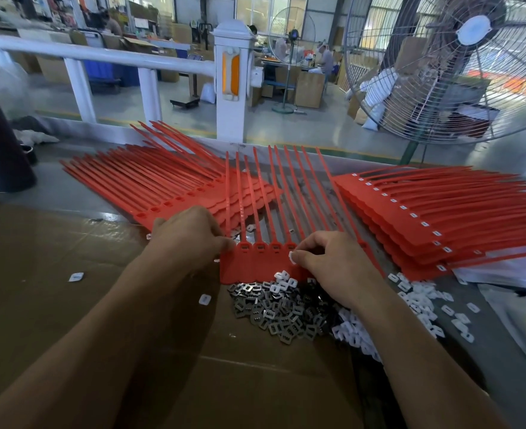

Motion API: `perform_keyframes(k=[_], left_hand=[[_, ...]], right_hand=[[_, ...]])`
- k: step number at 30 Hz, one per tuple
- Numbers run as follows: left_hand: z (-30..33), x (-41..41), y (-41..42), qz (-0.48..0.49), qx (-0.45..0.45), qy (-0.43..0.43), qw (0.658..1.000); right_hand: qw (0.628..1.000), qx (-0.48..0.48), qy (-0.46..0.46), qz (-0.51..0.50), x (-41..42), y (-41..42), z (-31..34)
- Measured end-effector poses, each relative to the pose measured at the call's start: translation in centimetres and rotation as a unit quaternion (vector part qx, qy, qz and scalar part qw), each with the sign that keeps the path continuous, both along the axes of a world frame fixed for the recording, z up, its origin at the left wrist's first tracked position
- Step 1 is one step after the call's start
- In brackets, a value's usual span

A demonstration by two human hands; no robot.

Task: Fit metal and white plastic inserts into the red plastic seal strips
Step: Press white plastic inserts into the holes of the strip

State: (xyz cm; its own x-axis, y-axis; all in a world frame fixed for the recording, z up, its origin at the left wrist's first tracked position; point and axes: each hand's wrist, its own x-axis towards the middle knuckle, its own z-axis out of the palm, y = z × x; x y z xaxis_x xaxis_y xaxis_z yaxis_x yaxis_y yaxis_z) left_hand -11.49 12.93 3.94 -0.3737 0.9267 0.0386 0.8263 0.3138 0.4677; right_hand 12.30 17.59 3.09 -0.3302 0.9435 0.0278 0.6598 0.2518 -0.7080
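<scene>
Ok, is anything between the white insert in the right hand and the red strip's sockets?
Nothing visible. The right hand pinches the white insert right beside the sockets of the red strip, while the left hand holds the strip's left edge.

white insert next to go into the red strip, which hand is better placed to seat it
Right. The right hand already pinches a white insert beside the strip's sockets, while the left hand grips the strip's left end.
</scene>
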Motion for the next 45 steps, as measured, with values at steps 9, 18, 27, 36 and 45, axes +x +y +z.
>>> perform_keyframes(k=[9, 18, 27, 36, 45], left_hand=[[0.1, 0.3, 0.3, 0.024, -0.029, -0.033, 0.999], [-0.2, 0.6, 0.7, 0.031, -0.03, 0.01, 0.999], [-0.3, 0.7, 0.3, 0.015, 0.021, 0.069, 0.997], [0.1, 4.0, -0.6, -0.183, 0.22, -0.155, 0.945], [-0.4, 4.9, -0.3, -0.253, 0.265, -0.134, 0.921]], right_hand=[[1.0, 0.0, -0.006, 0.002, -0.2, -0.2, 0.0], [1.0, 0.023, 0.017, -0.003, -0.1, -0.1, 0.1], [0.983, -0.042, 0.179, 0.011, -0.2, -0.1, -0.3], [0.933, -0.151, 0.325, 0.036, -0.8, 0.3, -0.4], [0.906, -0.215, 0.358, 0.073, -0.7, 0.1, -0.1]])
